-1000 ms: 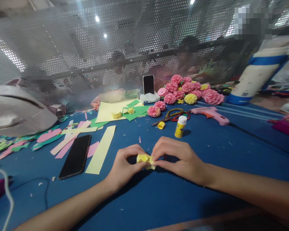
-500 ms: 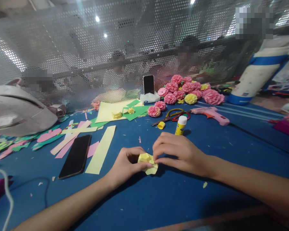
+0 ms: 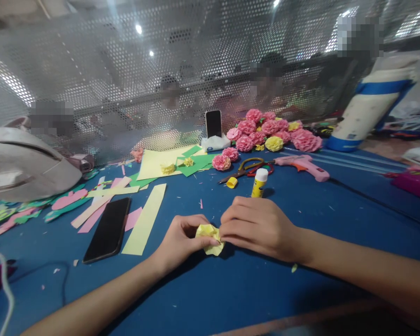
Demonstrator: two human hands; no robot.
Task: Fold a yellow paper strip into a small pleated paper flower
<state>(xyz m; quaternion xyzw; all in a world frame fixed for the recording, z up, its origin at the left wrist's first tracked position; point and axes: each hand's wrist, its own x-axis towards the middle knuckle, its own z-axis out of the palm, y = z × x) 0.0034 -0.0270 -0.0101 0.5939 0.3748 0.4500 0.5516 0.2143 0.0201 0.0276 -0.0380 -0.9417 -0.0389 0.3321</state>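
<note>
A small crumpled yellow paper flower (image 3: 208, 237) sits between both hands just above the blue table (image 3: 231, 289). My left hand (image 3: 180, 240) pinches its left side with thumb and fingers closed. My right hand (image 3: 257, 226) curls over its right side, fingertips pressed onto the paper. An open glue stick (image 3: 259, 182) stands just behind my right hand, its yellow cap (image 3: 231, 182) lying to its left.
A black phone (image 3: 107, 229) lies left beside yellow and pink paper strips (image 3: 145, 219). Scissors (image 3: 245, 169), a pink glue gun (image 3: 303, 164) and a heap of pink and yellow paper flowers (image 3: 271, 133) sit farther back. A perforated metal screen (image 3: 126, 84) closes the rear, with people behind it.
The yellow paper has been worked from a folded wad into a rounder, crumpled shape. My right hand has closed lower over it. A small yellow scrap now lies under my right wrist.
</note>
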